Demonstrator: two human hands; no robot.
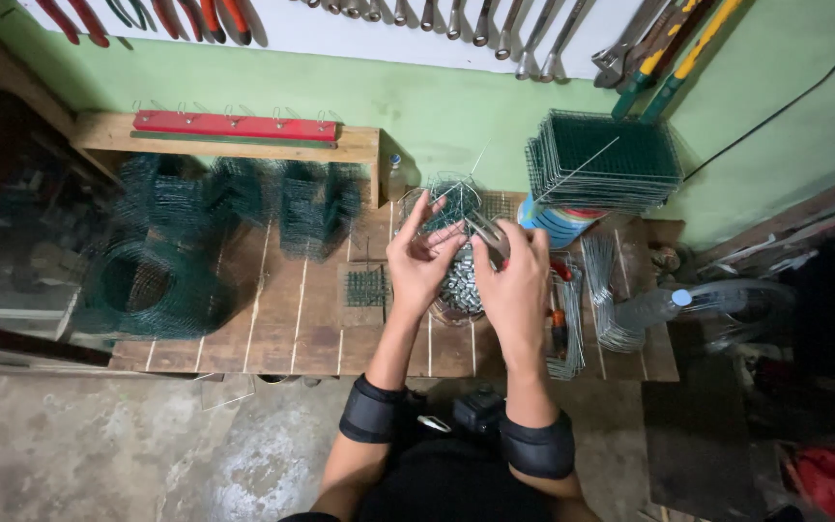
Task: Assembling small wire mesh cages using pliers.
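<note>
Near the bench edge, left hand [422,259] pinches the wire cage [455,246] steady while right hand [517,280], closed around pliers [488,235], works its rim; farther right, mesh panels [603,159] lie stacked.

Wall tools [495,24] cut off at top; bowl contents [461,285] perhaps small metal clips, partly hand-hidden.

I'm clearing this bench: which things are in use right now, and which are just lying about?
In use:
left hand
right hand
round wire mesh piece
pliers

Lying about:
green mesh rolls
stack of flat mesh panels
plastic bottle
loose wire bundle
</note>
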